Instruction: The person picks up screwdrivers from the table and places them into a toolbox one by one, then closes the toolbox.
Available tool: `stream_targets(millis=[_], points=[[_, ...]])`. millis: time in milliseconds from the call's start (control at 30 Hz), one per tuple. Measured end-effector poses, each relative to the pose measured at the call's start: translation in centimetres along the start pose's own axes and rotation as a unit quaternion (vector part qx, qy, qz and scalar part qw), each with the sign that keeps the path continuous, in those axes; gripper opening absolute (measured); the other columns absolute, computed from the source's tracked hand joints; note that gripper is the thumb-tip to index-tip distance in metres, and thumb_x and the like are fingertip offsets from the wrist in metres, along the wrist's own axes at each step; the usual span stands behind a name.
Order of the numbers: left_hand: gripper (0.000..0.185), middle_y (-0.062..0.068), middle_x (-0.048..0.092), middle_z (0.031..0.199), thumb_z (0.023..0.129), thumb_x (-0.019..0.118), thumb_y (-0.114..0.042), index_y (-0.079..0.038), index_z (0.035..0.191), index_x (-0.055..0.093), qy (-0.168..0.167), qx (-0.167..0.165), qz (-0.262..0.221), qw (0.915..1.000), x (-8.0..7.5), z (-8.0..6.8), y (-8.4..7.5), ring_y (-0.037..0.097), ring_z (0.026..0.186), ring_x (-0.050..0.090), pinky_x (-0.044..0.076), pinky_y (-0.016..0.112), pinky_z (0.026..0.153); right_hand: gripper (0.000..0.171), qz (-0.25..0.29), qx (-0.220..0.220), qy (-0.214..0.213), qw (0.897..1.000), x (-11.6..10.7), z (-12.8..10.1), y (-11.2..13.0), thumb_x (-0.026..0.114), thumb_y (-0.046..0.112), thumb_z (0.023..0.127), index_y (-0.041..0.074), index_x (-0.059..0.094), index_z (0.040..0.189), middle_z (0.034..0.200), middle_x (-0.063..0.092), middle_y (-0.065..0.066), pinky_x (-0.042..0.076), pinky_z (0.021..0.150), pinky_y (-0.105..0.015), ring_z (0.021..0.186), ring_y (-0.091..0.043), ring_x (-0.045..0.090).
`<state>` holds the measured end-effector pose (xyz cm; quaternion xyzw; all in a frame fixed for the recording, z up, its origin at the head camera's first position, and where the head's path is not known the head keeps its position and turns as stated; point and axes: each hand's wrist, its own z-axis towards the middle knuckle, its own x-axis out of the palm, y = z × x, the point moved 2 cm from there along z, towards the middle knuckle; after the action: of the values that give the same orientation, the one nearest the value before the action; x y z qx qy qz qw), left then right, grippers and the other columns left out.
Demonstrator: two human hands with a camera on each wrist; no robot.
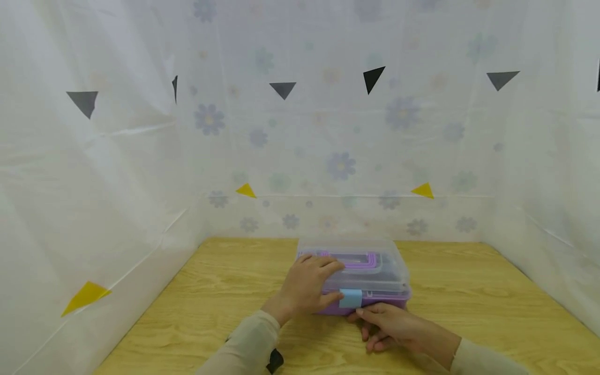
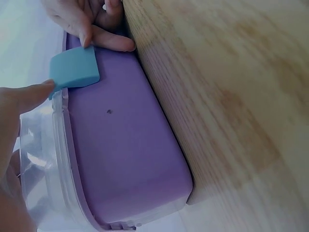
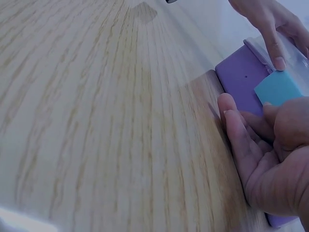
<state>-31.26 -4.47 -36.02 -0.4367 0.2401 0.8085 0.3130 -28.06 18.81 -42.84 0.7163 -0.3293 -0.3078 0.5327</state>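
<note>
My left hand (image 1: 307,289) rests flat on clear lid (image 1: 375,271), thumb touching blue latch (image 1: 350,298). Right hand (image 1: 394,325), fingers loosely curled, touches purple box (image 1: 375,301) at 6 o'clock on tabletop (image 1: 469,291). Step, I judge: unlatching. Next needs latch pried while lid steadied.

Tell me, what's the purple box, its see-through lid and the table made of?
The purple box looks like smooth matte plastic, evenly coloured. Its lid seems clear, glossy plastic; the handle shows through. The table looks like light wood, or a wood-print top: grain lines run across it.
</note>
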Motion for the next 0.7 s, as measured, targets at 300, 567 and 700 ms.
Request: stream_targets(millis=[300,567,700], points=[[0.062,-0.006,0.063,0.139,0.089,0.076,-0.058,-0.026,0.14,0.063,0.004,0.0,0.002,1.0,0.22,0.22,-0.1,0.017,0.124,0.061,0.04,0.049,0.113,0.052,-0.003,-0.01,0.002,1.0,-0.18,-0.05,-0.21,0.049,0.039,0.111,-0.003,0.059,0.14,0.092,0.065,-0.007,0.058,0.062,-0.022,0.073,-0.014,0.072],[0.065,-0.007,0.063,0.139,0.088,0.074,-0.062,-0.026,0.141,0.063,-0.009,0.003,0.022,0.9997,0.09,-0.18,-0.08,0.017,0.124,0.06,0.042,0.048,0.111,0.051,-0.009,-0.011,-0.002,1.0,0.31,0.0,0.01,0.051,0.038,0.11,-0.001,0.06,0.141,0.091,0.065,-0.008,0.058,0.061,-0.022,0.071,-0.014,0.072],[0.065,-0.006,0.062,0.14,0.089,0.073,-0.062,-0.026,0.142,0.062,-0.007,0.004,0.02,0.9998,-0.24,-0.48,-0.08,0.017,0.125,0.06,0.042,0.049,0.111,0.048,-0.046,-0.015,-0.021,0.999,0.73,0.24,-0.17,0.057,0.032,0.108,-0.002,0.06,0.141,0.088,0.064,-0.009,0.058,0.058,-0.024,0.067,-0.015,0.071]])
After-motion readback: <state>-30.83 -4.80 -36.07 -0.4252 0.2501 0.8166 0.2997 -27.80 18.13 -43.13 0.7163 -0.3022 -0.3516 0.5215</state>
